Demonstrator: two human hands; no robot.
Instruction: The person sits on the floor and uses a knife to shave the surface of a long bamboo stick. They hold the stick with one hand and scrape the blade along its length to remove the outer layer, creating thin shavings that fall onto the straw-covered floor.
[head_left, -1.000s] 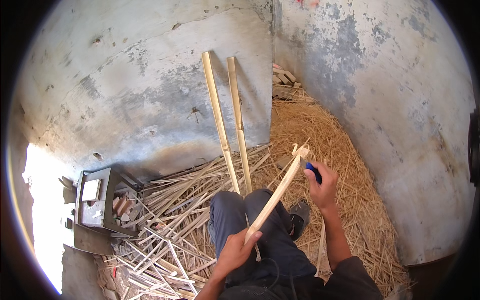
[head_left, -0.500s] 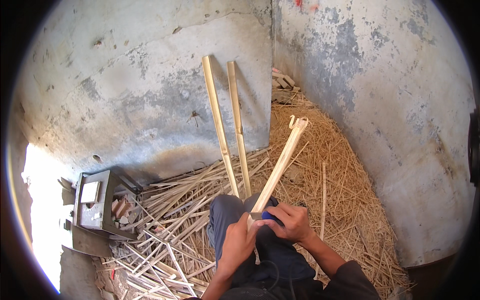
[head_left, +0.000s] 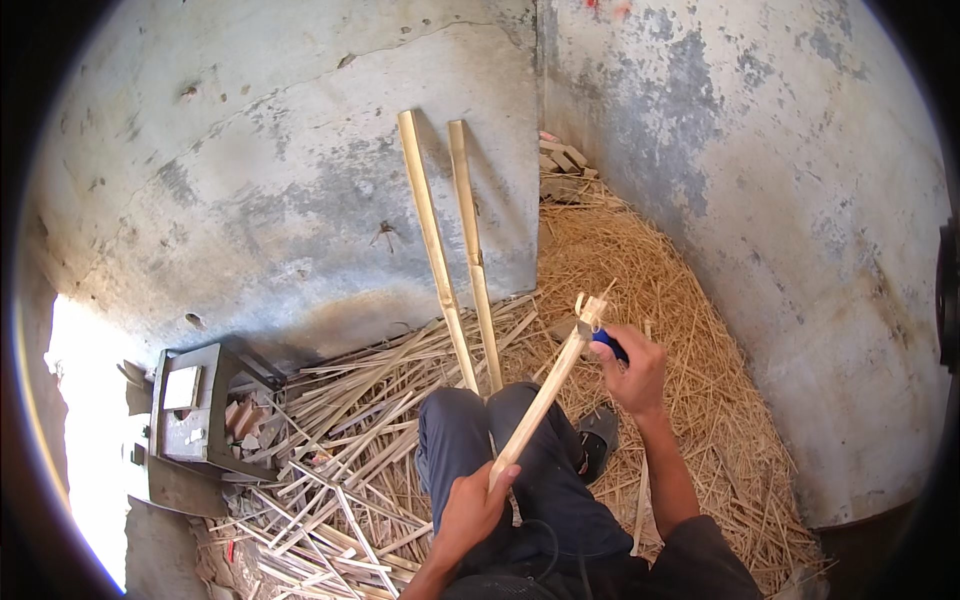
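Observation:
My left hand (head_left: 470, 512) is closed around the near end of a pale split bamboo strip (head_left: 538, 408), which slants up and to the right over my knees. Toward the strip's far end, my right hand (head_left: 637, 376) grips a knife (head_left: 609, 345) by its blue handle. The short metal blade lies against the strip, just below a cluster of curled shavings (head_left: 591, 308) that clings to the tip. My fingers partly cover the handle.
Two long bamboo strips (head_left: 431, 225) lean on the worn wall (head_left: 300, 180) ahead. Cut strips (head_left: 370, 380) litter the floor at left, beside a dark wooden stool-like frame (head_left: 200, 400) lying on its side. Fine shavings (head_left: 690, 430) heap at right. A shoe (head_left: 598, 440) shows by my knee.
My right hand has slid the knife away from my left hand, up along the strip to its far end. The strip's tip sits lower, and more curls gather there.

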